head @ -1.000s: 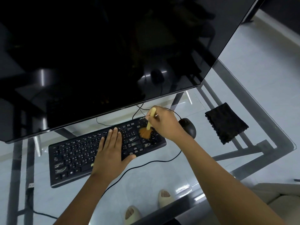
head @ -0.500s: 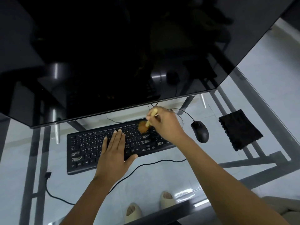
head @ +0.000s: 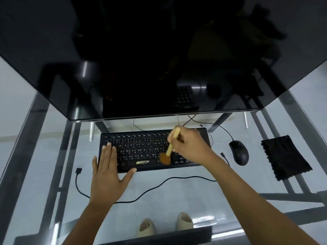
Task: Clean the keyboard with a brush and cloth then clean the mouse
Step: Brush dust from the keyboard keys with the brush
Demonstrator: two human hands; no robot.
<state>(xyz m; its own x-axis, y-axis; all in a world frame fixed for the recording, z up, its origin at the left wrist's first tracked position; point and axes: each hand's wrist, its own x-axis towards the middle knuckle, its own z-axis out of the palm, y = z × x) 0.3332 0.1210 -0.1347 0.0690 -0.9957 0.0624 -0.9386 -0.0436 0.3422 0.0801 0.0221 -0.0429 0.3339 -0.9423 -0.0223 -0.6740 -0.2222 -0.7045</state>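
A black keyboard [head: 141,147] lies on the glass desk below the monitor. My right hand [head: 191,147] grips a small brush [head: 170,147] by its pale handle; the brown bristles touch the keys near the keyboard's lower right. Flat on the keyboard's left end lies my left hand [head: 108,172], fingers straight and thumb spread. A black mouse [head: 238,152] sits to the right of the keyboard. Further right lies a black cloth [head: 284,156], untouched.
A large dark monitor [head: 159,59] overhangs the back of the glass desk [head: 177,191]. A loose black cable [head: 141,195] with a USB plug runs across the desk in front of the keyboard. Feet in pale sandals show through the glass below.
The brush has swept from the keyboard's upper right down to its lower right keys. My left hand slid from the middle to the keyboard's left end. The camera view shifted.
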